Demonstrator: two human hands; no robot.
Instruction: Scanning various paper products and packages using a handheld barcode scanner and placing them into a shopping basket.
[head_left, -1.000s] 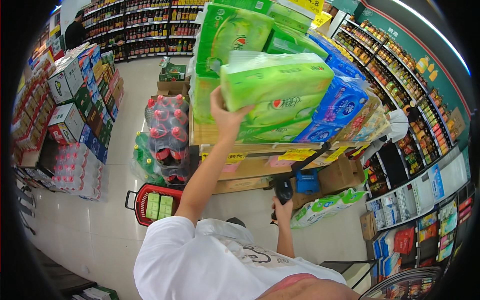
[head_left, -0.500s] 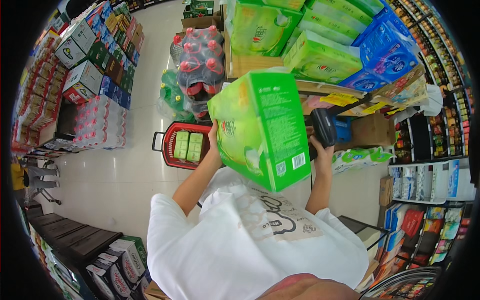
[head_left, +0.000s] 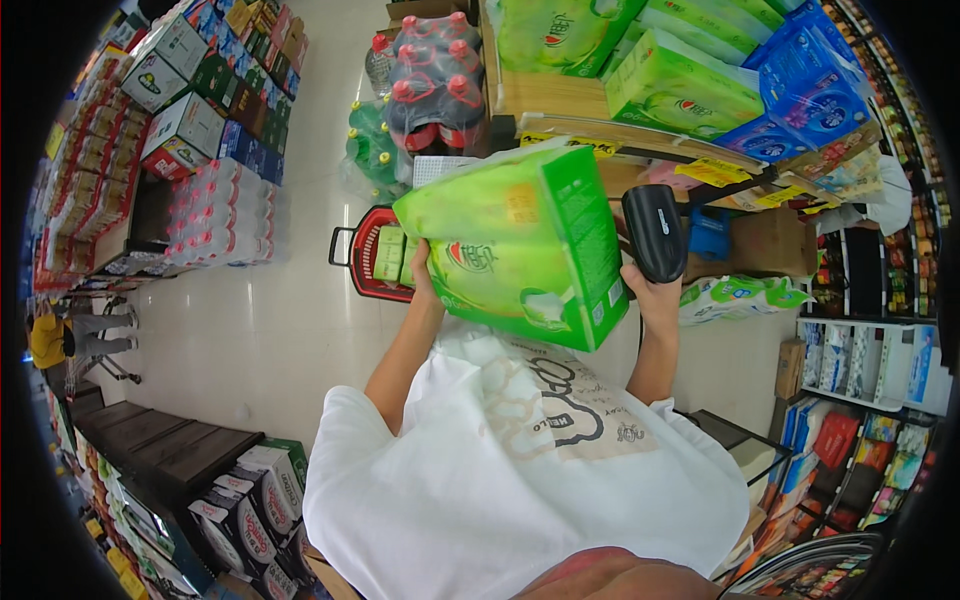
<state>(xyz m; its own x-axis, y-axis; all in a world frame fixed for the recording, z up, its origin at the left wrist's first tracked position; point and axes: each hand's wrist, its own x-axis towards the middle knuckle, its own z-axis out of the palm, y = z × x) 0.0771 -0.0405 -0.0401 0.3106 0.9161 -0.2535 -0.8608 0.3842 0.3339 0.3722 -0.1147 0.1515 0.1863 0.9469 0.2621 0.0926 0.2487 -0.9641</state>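
Observation:
A large green plastic-wrapped pack of tissues (head_left: 500,255) is held up in front of my chest, tilted. My left hand (head_left: 424,278) grips its left side, the fingers partly hidden against the wrapper. At the right, my right hand (head_left: 655,292) is wrapped round the handle of a black handheld barcode scanner (head_left: 656,235), beside the pack's darker green printed end. A small white barcode label shows low on that end. Left of the pack, a red shopping basket (head_left: 372,283) stands on the floor with small light-green packs (head_left: 389,255) in it.
Beyond the pack, a wooden shelf (head_left: 550,97) bears green tissue packs (head_left: 685,88) and blue packs (head_left: 812,85). Bundled dark drink bottles (head_left: 435,90) stand near the basket. Stacked cartons and wrapped bottles (head_left: 222,215) line the left. A person (head_left: 85,335) stands at the far left.
The tissue pack has turned so its printed end faces more to the right, and it sits slightly higher. The scanner has come into fuller view beside it. The left hand keeps its hold.

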